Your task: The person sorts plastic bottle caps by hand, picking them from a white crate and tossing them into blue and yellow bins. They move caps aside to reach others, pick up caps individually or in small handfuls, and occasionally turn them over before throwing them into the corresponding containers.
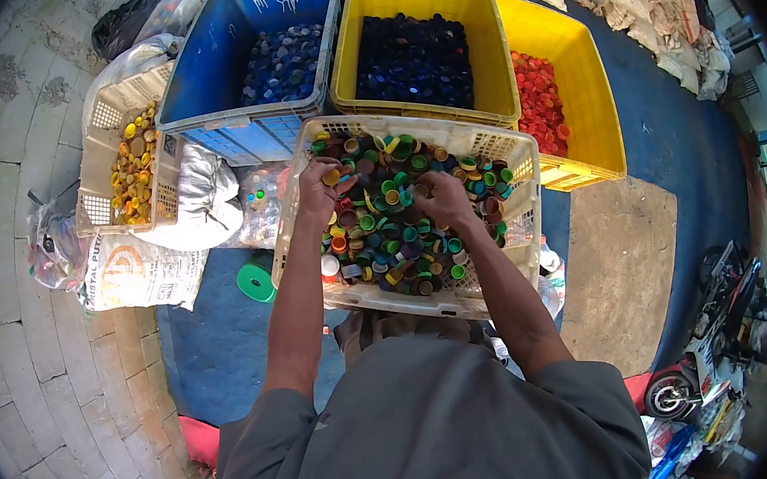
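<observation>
A cream plastic crate (534, 177) in front of me holds mixed bottle caps (393, 238), mostly green, brown and yellow. Over its left side, my left hand (316, 195) pinches a yellow-orange bottle cap (330, 178) between the fingers. My right hand (445, 200) reaches in near the crate's middle, with its bent fingers down among the caps. Whatever those fingertips grip is hidden by the hand. A larger white-and-red cap (329, 266) lies at the crate's left edge.
Beyond the crate stand a blue bin (199, 81) of bluish caps, a yellow bin (488, 32) of dark blue caps and another yellow bin (592, 87) of red caps. Left is a basket (102, 143) of yellow caps. A green roll (257, 279) lies on the floor.
</observation>
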`<state>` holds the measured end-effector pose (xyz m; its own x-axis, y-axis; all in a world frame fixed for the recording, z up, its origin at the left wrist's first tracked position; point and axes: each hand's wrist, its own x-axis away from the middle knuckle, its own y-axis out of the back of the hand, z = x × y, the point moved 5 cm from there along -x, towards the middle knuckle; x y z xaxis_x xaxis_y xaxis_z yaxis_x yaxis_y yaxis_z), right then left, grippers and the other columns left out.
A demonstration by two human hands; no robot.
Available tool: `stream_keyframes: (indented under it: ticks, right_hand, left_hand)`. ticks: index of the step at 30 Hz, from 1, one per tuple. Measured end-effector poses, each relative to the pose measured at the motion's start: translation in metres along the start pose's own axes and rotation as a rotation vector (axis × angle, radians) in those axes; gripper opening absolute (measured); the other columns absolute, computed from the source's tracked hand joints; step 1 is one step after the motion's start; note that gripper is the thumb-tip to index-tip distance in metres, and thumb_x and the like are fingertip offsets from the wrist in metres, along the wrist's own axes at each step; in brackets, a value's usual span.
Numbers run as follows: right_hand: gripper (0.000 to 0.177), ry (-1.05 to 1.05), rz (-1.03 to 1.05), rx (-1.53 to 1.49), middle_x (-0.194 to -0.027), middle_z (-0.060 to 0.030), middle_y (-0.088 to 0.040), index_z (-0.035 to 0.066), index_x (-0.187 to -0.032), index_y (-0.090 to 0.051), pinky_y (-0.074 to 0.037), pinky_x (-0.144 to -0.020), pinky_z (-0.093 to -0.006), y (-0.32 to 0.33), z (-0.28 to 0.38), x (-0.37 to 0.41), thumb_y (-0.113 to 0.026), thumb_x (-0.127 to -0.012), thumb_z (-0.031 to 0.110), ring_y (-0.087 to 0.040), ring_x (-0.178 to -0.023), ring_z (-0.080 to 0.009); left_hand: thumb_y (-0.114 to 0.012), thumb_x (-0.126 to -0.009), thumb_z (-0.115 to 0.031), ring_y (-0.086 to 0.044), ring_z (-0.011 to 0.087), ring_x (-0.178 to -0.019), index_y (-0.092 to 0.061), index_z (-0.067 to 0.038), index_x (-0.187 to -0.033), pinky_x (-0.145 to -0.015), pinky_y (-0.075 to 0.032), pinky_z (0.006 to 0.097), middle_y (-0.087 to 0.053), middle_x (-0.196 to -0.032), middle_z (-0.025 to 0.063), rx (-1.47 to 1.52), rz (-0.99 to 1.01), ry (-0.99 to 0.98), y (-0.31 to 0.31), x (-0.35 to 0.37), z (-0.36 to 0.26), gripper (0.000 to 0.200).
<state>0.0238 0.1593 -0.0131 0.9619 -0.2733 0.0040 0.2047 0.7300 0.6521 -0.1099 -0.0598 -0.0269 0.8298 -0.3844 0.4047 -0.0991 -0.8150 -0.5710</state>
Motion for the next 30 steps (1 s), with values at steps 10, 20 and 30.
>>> stream_keyframes:
  ticks: [10,20,30]
  right_hand:
    - [0.03,-0.502,-0.164,-1.563,-0.093,-0.0083,-0.06,0.006,-0.103,-0.057,-0.049,-0.065,-0.0346,0.046,-0.036,0.019,-0.039,-0.087,0.024,-0.059,-0.077,-0.0214]
    - [0.031,-0.327,-0.208,0.063,-0.096,-0.0189,-0.069,0.011,-0.112,-0.067,-0.053,-0.08,-0.0409,0.045,-0.037,-0.023,-0.061,-0.084,0.023,-0.067,-0.09,-0.0321]
    - [0.035,-0.3,0.066,0.462,-0.101,-0.0197,-0.068,0.015,-0.109,-0.07,-0.052,-0.083,-0.0482,0.027,-0.032,-0.057,-0.054,-0.078,0.014,-0.065,-0.097,-0.0386]
  left_hand:
    - [-0.071,-0.076,-0.008,-0.062,0.0322,-0.099,-0.061,-0.006,-0.111,-0.082,-0.053,0.0415,-0.059,-0.102,0.0127,-1.633,0.362,-0.474,-0.081,0.045,0.038,0.036]
    - [-0.062,-0.081,-0.009,-0.062,0.0372,-0.094,-0.061,-0.001,-0.098,-0.08,-0.052,0.0467,-0.059,-0.098,0.019,-1.814,0.386,-0.491,-0.062,0.034,0.07,0.019]
    - [-0.065,-0.077,-0.012,-0.063,0.0317,-0.081,-0.058,-0.002,-0.093,-0.07,-0.052,0.0409,-0.058,-0.094,0.0162,-1.319,0.225,-0.458,-0.036,0.047,0.057,0.02]
